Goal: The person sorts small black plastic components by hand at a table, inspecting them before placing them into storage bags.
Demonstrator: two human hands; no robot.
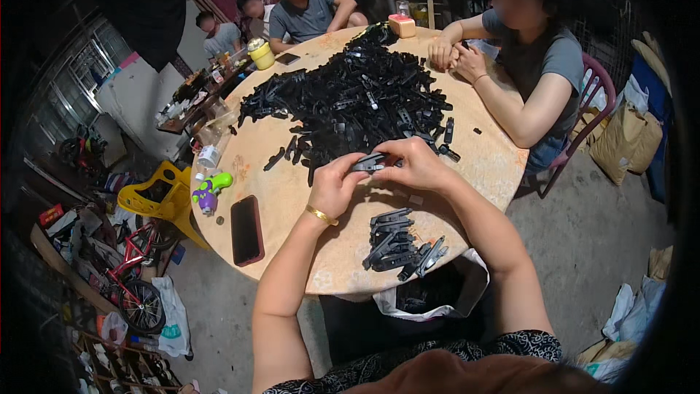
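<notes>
Over the near middle of a round table, my left hand and my right hand meet around a small black plastic clip-like part. Fingers and thumbs of both hands pinch it, partly covering its ends. Just beyond my hands spreads a large heap of similar black parts. Closer to me, a smaller group of these parts lies in a rough stack near the table edge. Below that edge a white bag hangs open, with dark pieces inside.
A dark phone and a purple-and-green toy lie left of my arm. Across the right side, another person's hands rest together on the table. A yellow container and an orange box stand farther back. A yellow chair is at left.
</notes>
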